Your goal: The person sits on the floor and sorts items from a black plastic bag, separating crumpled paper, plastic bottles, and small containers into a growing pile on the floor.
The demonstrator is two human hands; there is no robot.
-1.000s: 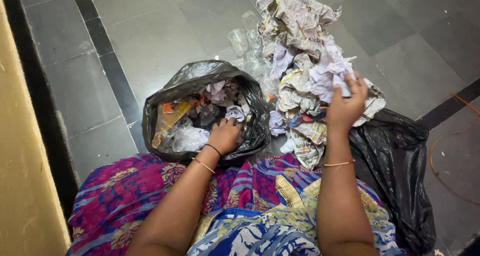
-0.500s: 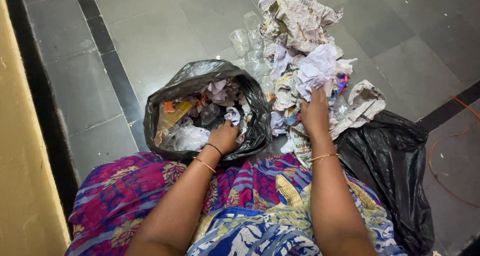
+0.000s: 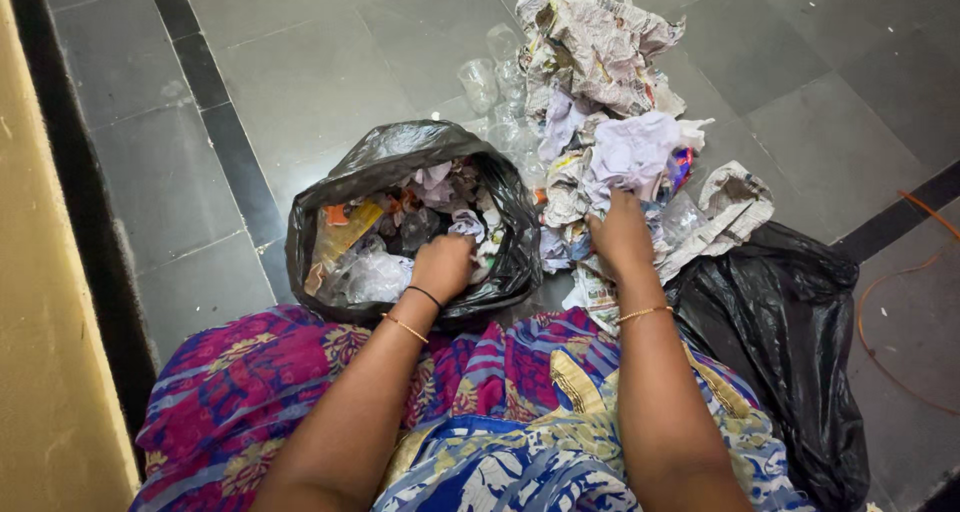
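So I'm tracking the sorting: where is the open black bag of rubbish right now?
In the head view the open black bag sits on the grey floor left of centre, beside the crumpled paper pile, with the left hand on its near rim.

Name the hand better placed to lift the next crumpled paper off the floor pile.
Right. The right hand already rests on the pile of crumpled paper, fingers in it. The left hand is at the open black bag, apart from the pile.

Black bag (image 3: 390, 162) open, trash-filled — crumpled paper heap (image 3: 600, 102) just right.
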